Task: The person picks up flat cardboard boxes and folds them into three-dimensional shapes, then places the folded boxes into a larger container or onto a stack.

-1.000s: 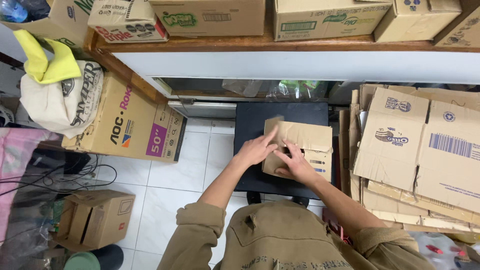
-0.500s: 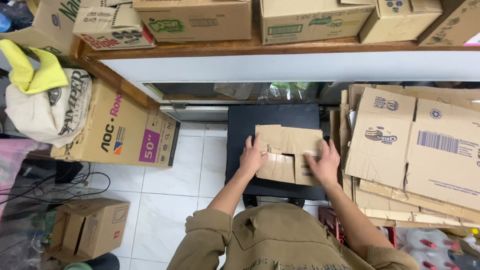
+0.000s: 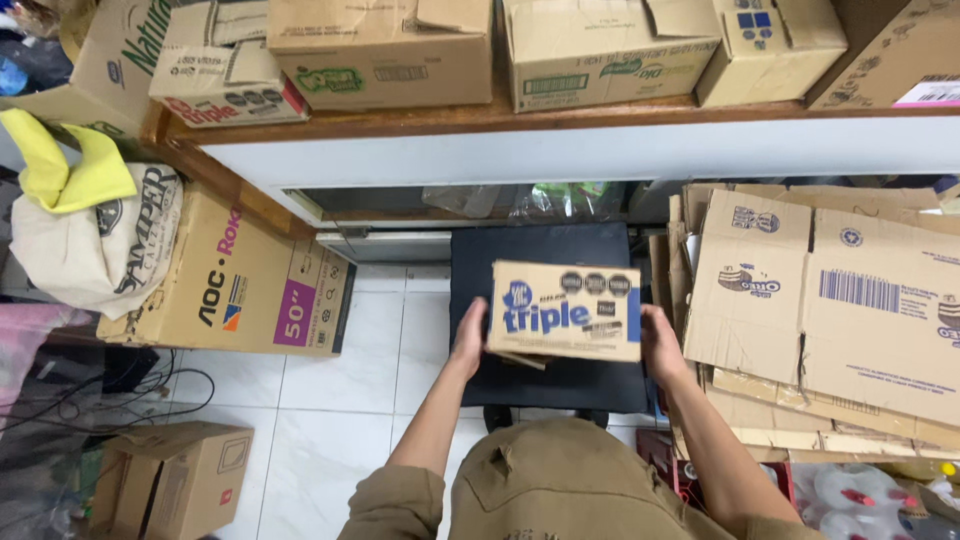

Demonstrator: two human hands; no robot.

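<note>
The small box at the frame's centre is tan cardboard with bold blue lettering, a blue band at its right edge and a row of black octagon marks along its top, over a black worktop. At left, a large carton is brown with black lettering and a purple patch, beside a cream bag under yellow cloth. The floor is white tile, and the sleeves are olive-brown.
</note>
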